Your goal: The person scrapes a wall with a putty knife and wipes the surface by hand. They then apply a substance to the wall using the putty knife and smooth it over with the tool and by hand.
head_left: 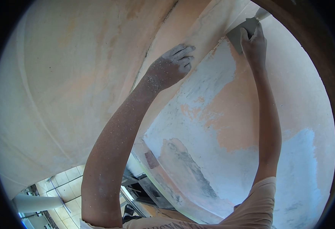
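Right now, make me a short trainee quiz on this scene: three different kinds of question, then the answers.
1. Which hand holds the wide, flat grey scraper?
2. What colour is the coating on the fingers of the bare left hand: (a) red, (b) whitish, (c) black?
3. Fill in: pale beige, square ___ show at the lower left of the picture.

Key: 1. The right hand. 2. b. 3. Tiles.

Looks like dull grey metal on the scraper blade (pixel 235 38). Seeing chalky, matt plaster-looking stuff over the wall (pixel 297 87), pretty smooth on the peach patch (pixel 236 110), kinda rough around the dark smudge (pixel 194 168). Getting powdery white dust (pixel 178 53) on the left hand (pixel 172 64), plus creased matt cloth on the shirt (pixel 264 196).
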A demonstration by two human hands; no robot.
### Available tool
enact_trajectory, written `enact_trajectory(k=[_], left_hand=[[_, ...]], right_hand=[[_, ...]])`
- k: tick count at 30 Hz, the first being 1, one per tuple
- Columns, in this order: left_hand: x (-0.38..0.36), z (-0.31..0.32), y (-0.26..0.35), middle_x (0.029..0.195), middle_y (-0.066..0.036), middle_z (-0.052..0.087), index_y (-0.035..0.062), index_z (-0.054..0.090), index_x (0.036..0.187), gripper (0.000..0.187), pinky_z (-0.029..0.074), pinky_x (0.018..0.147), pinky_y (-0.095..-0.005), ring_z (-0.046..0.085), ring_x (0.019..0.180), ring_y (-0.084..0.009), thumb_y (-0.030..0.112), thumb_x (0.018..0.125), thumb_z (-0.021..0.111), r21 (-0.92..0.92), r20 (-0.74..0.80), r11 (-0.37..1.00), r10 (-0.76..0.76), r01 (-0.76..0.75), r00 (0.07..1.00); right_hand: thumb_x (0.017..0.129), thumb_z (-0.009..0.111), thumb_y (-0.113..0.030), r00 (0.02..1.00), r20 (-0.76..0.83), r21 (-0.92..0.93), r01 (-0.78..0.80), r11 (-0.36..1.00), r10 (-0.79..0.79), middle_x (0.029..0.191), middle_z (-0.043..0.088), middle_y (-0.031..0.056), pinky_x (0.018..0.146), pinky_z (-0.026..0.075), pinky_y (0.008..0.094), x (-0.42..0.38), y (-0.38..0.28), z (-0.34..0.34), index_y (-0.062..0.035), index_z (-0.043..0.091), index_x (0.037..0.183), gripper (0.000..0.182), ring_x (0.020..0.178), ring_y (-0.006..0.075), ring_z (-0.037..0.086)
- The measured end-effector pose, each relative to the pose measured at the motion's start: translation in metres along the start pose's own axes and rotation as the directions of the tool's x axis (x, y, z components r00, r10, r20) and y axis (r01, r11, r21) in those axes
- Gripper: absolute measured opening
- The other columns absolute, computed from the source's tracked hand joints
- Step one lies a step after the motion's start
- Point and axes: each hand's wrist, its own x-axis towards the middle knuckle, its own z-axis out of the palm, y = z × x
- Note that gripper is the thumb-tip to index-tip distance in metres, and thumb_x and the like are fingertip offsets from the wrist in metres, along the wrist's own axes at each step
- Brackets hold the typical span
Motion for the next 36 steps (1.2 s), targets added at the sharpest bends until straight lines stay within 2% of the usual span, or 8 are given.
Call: enact_trajectory(k=[9,12,13,17,21,29,32,36], left_hand=[[0.003,-0.002,-0.002,0.103,0.0,0.065,0.0055,0.067,0.082,0.008,0.04,0.103,-0.0338,0.048,0.12,-0.0173,0.007,0.076,0.063,0.019,0.01,1.0,-0.002,0.001,1.0],[0.0,0.002,0.001,0.104,0.0,0.065,0.0056,0.066,0.081,0.006,0.04,0.103,-0.0342,0.048,0.12,-0.0172,0.007,0.076,0.063,-0.023,-0.016,1.0,-0.02,0.02,1.0],[0.0,0.001,0.002,0.104,0.0,0.065,0.0057,0.066,0.08,0.005,0.04,0.103,-0.0343,0.048,0.12,-0.0172,0.007,0.076,0.063,-0.028,-0.013,0.999,-0.023,0.022,1.0],[0.0,0.001,-0.002,0.105,0.0,0.064,0.0064,0.065,0.079,0.004,0.04,0.104,-0.0345,0.048,0.121,-0.0171,0.008,0.077,0.063,-0.012,0.003,1.0,0.006,-0.006,1.0],[0.002,0.0,-0.002,0.105,0.0,0.064,0.0064,0.065,0.078,0.003,0.041,0.103,-0.0343,0.048,0.12,-0.0175,0.007,0.076,0.063,-0.012,0.003,1.0,-0.005,0.005,1.0],[0.0,0.0,-0.002,0.103,-0.001,0.065,0.006,0.066,0.079,0.005,0.041,0.102,-0.0339,0.049,0.12,-0.0177,0.007,0.075,0.063,-0.027,-0.006,1.0,0.003,-0.003,1.0],[0.001,0.001,-0.003,0.103,-0.001,0.065,0.0056,0.066,0.079,0.006,0.041,0.102,-0.0339,0.049,0.12,-0.0179,0.007,0.075,0.063,0.004,-0.013,1.0,0.011,-0.011,1.0],[0.001,-0.001,-0.001,0.104,-0.001,0.065,0.0052,0.066,0.08,0.007,0.041,0.102,-0.0338,0.049,0.12,-0.0181,0.007,0.075,0.063,-0.03,-0.007,1.0,-0.001,0.001,1.0]], right_hand=[[0.085,0.06,-0.015,0.975,0.137,-0.122,0.191,0.974,-0.174,0.078,0.063,0.0262,0.062,0.051,0.0473,-0.016,0.0,0.008,0.0051,0.046,0.121,0.044,0.072,0.0418,0.063],[0.084,0.06,-0.015,0.995,0.007,-0.034,-0.099,0.994,0.099,0.079,0.063,0.0258,0.064,0.051,0.048,-0.009,-0.001,0.007,0.0035,0.048,0.119,0.041,0.073,0.0432,0.062],[0.084,0.06,-0.015,0.992,0.069,-0.105,0.114,0.988,-0.107,0.077,0.063,0.0253,0.06,0.052,0.0452,-0.015,-0.005,0.005,0.0035,0.048,0.115,0.038,0.071,0.0436,0.062],[0.085,0.06,-0.015,0.992,0.078,0.067,-0.106,0.992,0.1,0.077,0.062,0.0274,0.062,0.051,0.0468,-0.002,-0.008,-0.002,0.006,0.046,0.116,0.04,0.073,0.0453,0.061],[0.084,0.06,-0.014,0.98,0.165,-0.121,0.134,0.984,-0.113,0.075,0.062,0.0268,0.057,0.049,0.0471,-0.022,-0.002,0.012,0.0062,0.044,0.122,0.046,0.068,0.0446,0.061],[0.085,0.059,-0.013,0.995,0.043,0.04,-0.095,0.995,0.094,0.076,0.063,0.0255,0.057,0.051,0.0447,0.003,-0.011,-0.009,0.0061,0.046,0.114,0.037,0.068,0.0429,0.062],[0.085,0.058,-0.013,0.972,0.157,-0.185,0.205,0.961,-0.178,0.077,0.063,0.0261,0.06,0.05,0.045,-0.016,-0.002,0.002,0.0065,0.045,0.116,0.038,0.069,0.0429,0.062],[0.086,0.062,-0.016,0.995,0.098,-0.123,0.018,0.992,-0.006,0.08,0.065,0.0248,0.061,0.052,0.0404,-0.006,-0.009,-0.006,0.0114,0.044,0.119,0.046,0.073,0.0377,0.066]])
